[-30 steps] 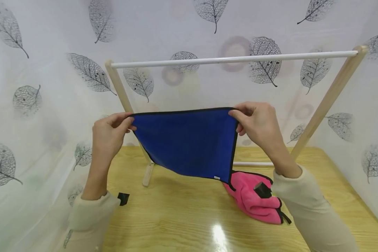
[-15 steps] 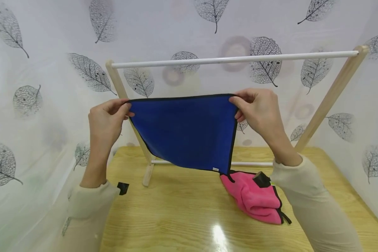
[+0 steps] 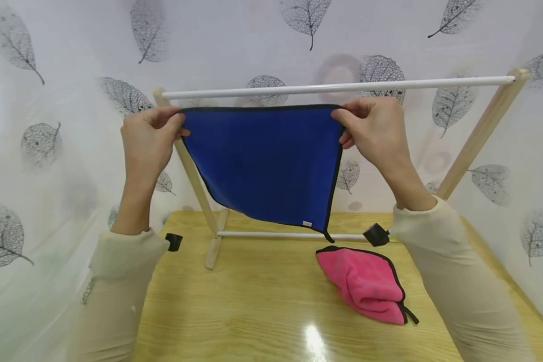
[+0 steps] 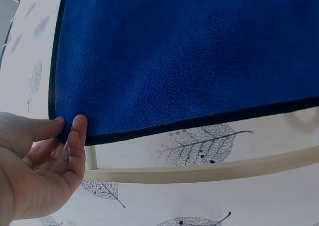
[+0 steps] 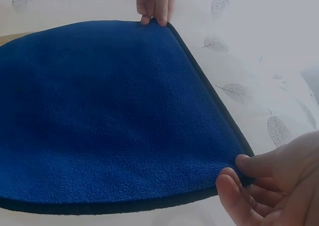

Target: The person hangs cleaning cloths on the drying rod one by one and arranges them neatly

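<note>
A blue towel [image 3: 262,161] with black edging hangs spread between my two hands in the head view. My left hand [image 3: 149,136] pinches its upper left corner between thumb and fingers. The upper right corner is pinched by my right hand [image 3: 375,130]. The towel's top edge lies just below the white top bar [image 3: 298,89] of a wooden-legged rack, overlapping the rack's left post. A small white tag [image 3: 306,223] and a black loop [image 3: 328,237] show at its lower right. Both wrist views show the plush blue face and the pinched corners.
A crumpled pink towel [image 3: 362,281] with black edging lies on the wooden table [image 3: 235,301], at the right. The rack's right post [image 3: 484,130] leans behind my right forearm. A white lower bar [image 3: 276,235] runs near the table's back. A leaf-patterned curtain [image 3: 72,50] surrounds the table.
Both hands have risen with the blue towel, bringing its top edge from well below the rack's top bar to just under it. The pink towel has stayed put.
</note>
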`<state>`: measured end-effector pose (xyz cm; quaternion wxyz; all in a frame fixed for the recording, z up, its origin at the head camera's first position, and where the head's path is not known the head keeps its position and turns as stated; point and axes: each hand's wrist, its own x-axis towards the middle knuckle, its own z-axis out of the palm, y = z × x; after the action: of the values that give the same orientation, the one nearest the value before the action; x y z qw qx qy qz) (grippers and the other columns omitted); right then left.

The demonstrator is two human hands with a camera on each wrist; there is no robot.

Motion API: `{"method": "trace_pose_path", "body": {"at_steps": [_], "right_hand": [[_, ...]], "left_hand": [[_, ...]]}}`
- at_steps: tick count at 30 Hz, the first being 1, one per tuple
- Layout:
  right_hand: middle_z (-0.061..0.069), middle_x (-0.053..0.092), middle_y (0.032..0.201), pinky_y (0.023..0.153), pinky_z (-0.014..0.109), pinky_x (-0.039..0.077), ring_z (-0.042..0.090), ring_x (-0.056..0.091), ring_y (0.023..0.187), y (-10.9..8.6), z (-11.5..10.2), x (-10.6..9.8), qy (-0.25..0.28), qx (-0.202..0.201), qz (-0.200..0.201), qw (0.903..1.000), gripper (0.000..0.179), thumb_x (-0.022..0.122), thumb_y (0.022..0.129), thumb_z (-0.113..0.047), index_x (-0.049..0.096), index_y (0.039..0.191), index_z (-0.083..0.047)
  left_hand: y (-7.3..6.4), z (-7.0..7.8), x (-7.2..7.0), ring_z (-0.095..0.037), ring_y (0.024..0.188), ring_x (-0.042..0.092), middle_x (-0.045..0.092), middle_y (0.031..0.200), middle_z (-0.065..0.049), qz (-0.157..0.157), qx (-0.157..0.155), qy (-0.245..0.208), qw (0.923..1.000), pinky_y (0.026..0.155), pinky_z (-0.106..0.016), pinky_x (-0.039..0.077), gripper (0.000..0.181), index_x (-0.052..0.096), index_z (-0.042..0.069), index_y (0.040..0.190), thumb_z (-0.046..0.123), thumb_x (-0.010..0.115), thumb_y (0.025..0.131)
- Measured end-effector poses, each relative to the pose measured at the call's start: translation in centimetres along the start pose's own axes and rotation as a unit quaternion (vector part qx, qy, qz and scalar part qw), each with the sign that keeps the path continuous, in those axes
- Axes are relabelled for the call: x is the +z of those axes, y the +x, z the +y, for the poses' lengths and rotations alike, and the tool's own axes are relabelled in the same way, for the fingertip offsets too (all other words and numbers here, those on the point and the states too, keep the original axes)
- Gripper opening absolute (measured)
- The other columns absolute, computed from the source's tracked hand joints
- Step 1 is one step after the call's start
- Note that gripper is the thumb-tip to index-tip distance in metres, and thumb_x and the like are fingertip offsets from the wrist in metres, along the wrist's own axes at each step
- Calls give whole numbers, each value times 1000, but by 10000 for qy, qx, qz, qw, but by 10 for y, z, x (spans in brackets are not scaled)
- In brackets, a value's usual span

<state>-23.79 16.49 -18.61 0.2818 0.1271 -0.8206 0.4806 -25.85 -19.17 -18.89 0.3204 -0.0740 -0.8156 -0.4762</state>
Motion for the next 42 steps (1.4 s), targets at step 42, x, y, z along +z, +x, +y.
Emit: {"method": "trace_pose_path", "body": {"at_steps": [42], "right_hand": [[14, 75, 101, 58, 20, 58, 10, 69, 56, 75, -34, 8, 126, 305, -170, 9993, 27, 70, 99, -14, 74, 121, 2]], "left_hand": [[79, 13, -18, 1, 77, 71, 73, 124, -9, -23, -112, -400, 9991, 83, -18, 54, 29, 73, 4, 127, 14, 65, 101]]}}
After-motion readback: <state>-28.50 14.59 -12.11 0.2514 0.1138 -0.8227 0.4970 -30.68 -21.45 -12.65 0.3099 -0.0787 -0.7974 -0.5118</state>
